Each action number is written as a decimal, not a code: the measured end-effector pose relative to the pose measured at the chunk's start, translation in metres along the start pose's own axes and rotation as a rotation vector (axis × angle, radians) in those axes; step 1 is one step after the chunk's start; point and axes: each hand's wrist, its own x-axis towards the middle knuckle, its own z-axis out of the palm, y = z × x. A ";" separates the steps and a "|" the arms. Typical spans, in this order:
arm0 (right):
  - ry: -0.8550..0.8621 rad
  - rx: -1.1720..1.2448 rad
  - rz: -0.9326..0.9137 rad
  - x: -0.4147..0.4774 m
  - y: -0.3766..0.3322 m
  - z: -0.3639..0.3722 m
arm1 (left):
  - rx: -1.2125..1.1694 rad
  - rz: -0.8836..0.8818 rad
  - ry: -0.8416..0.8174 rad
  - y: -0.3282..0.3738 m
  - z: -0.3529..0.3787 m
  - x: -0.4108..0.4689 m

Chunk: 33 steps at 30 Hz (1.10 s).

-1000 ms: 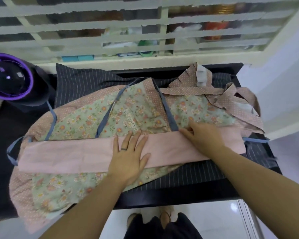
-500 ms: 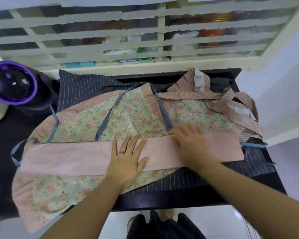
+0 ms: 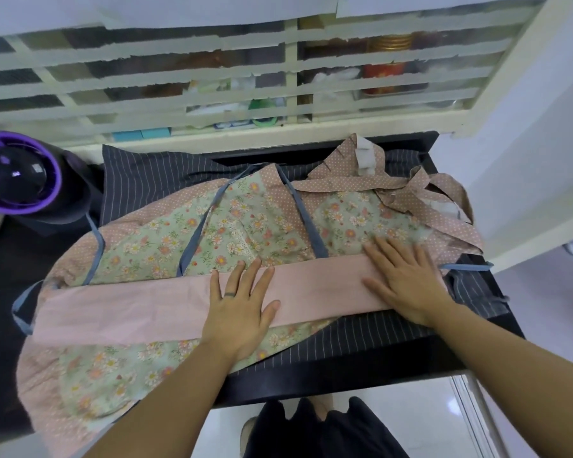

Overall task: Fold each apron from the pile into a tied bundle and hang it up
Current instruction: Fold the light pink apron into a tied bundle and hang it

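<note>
The pink apron, folded into a long strip, lies across the flowery apron on the pile. The left hand lies flat on its middle, fingers spread. The right hand lies flat near its right end, fingers straight. They are likely pressing the folds down. A striped apron lies underneath, on the black table.
</note>
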 end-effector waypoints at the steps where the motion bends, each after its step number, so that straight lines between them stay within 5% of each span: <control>1: 0.019 0.036 0.005 -0.002 -0.006 -0.006 | -0.007 -0.002 -0.007 0.001 -0.003 0.000; 5: 0.177 0.143 -0.314 -0.010 -0.090 -0.020 | -0.106 0.029 0.005 0.001 -0.011 0.001; 8: 0.087 0.252 -0.505 -0.014 -0.145 -0.007 | -0.286 0.108 0.081 -0.015 -0.021 -0.009; 11: 0.090 0.213 -0.460 -0.008 -0.154 0.000 | -0.285 0.282 0.223 -0.058 -0.009 -0.035; 17: 0.165 0.066 -0.419 -0.002 -0.165 0.000 | -0.204 0.353 0.224 -0.138 0.004 -0.067; 24: 0.295 0.167 -0.340 0.001 -0.160 0.006 | -0.261 0.154 0.237 -0.172 -0.002 -0.072; 28: 0.168 0.111 -0.349 0.006 -0.155 -0.009 | -0.397 0.159 0.120 -0.190 -0.024 -0.065; 33: -0.229 0.154 -0.184 0.035 -0.153 -0.054 | -0.394 -0.061 -0.106 -0.209 -0.050 -0.054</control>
